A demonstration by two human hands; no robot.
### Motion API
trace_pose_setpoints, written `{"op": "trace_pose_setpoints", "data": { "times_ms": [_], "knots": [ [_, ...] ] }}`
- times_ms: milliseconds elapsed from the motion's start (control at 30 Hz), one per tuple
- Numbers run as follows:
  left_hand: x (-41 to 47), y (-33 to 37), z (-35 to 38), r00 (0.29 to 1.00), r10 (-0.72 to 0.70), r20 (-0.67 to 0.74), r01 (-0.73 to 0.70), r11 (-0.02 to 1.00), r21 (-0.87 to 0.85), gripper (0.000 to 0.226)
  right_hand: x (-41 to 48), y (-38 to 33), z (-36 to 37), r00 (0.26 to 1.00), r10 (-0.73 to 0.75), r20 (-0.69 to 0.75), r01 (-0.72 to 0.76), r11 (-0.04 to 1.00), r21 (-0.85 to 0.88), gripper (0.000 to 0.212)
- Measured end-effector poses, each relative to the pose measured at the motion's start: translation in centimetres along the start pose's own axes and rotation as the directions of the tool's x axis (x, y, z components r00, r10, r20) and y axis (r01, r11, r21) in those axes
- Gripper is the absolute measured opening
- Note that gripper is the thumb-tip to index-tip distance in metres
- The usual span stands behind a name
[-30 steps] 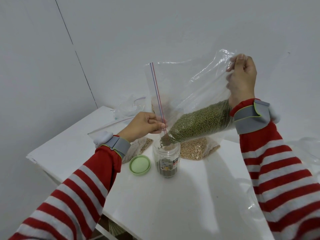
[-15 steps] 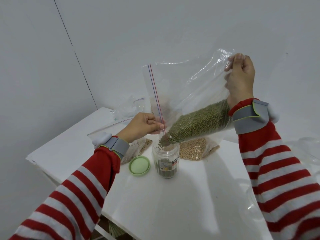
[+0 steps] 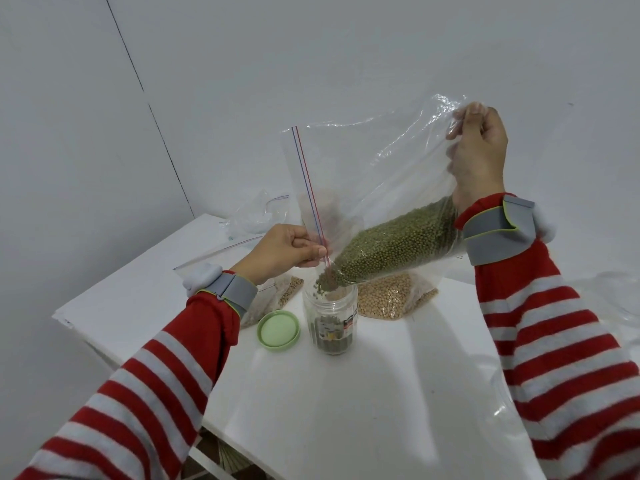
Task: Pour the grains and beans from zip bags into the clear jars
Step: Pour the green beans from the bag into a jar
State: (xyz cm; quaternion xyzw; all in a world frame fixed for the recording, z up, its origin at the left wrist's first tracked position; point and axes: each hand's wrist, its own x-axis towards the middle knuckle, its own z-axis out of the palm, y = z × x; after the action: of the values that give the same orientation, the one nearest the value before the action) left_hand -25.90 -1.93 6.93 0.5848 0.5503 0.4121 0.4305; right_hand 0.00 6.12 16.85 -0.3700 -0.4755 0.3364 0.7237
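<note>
Right hand (image 3: 479,157) is up high, fingers pinching the bottom corner of the zip bag (image 3: 363,188). Left hand (image 3: 284,251) sits low, pinching the zipper edge right over the jar (image 3: 330,317). So the bag slopes down to the left, green beans (image 3: 394,244) spilling into the jar mid-desk (image 3: 346,393), green lid (image 3: 278,329) just beside it.

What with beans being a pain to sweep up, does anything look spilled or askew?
Nothing stands out. The green beans fall from the low corner of the bag straight into the upright jar; I see no loose beans on the table. The lid lies beside the jar.
</note>
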Motion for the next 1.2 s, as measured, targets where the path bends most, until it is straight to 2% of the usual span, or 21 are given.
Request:
{"op": "trace_pose_setpoints", "data": {
  "times_ms": [1200],
  "knots": [
    [-0.16, 0.06, 0.13, 1.0, -0.005, -0.001, 0.005, 1.0, -0.016, 0.026, 0.08, -0.19, -0.07, 1.0, -0.014, 0.016, 0.014, 1.0, 0.004, 0.031]
  ]
}}
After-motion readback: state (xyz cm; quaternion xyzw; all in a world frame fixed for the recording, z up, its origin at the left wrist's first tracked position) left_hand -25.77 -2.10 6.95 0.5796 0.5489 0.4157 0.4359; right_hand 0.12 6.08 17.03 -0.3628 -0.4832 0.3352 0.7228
